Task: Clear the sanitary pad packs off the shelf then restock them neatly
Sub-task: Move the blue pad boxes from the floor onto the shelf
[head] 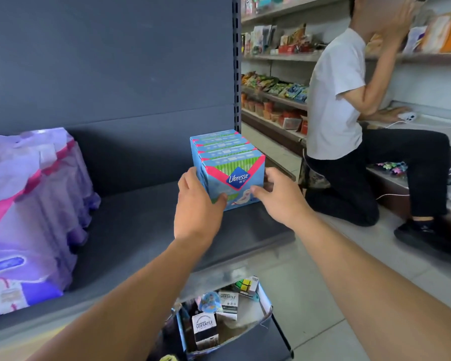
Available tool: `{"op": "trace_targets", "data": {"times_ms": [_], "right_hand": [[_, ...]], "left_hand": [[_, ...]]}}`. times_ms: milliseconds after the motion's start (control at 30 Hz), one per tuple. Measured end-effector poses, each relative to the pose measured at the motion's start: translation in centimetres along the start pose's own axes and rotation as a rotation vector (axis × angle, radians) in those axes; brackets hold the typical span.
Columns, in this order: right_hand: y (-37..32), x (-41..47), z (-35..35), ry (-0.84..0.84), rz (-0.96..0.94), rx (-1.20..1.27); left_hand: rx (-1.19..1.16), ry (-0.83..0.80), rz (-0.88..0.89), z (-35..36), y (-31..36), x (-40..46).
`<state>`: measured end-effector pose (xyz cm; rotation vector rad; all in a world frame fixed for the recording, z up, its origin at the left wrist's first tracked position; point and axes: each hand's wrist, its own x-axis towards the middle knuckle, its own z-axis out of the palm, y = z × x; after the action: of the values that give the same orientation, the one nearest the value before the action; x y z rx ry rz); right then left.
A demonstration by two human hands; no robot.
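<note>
The row of blue Libresse packs (228, 162) stands upright at the far right of the grey shelf (130, 225), close against the slotted upright (236, 74). The row's long axis runs near to far, front pack facing the viewer. The left hand (197, 204) holds the left face of the front pack, thumb curled across its lower front. The right hand (277, 195) holds the right face, thumb on the front corner; its fingers are hidden behind the pack. The row lies directly between both hands, equally near each. Purple packs (29, 212) sit well apart at the left. Any push or squaring move probably acts along the near-far axis.
</note>
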<state>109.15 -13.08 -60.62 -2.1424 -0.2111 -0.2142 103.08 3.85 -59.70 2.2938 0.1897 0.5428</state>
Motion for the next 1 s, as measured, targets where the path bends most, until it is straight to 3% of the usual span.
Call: {"op": "trace_targets", "data": {"times_ms": [200,1000], "right_hand": [[0.8,1.2,0.1,-0.182,-0.039,0.026],[1.0,1.4,0.4,-0.227,0.054,0.237]], "left_hand": [[-0.081,-0.173,-0.036,0.3,-0.5,0.9],[-0.098,-0.273,-0.083,0.6,0.0,1.9]]}}
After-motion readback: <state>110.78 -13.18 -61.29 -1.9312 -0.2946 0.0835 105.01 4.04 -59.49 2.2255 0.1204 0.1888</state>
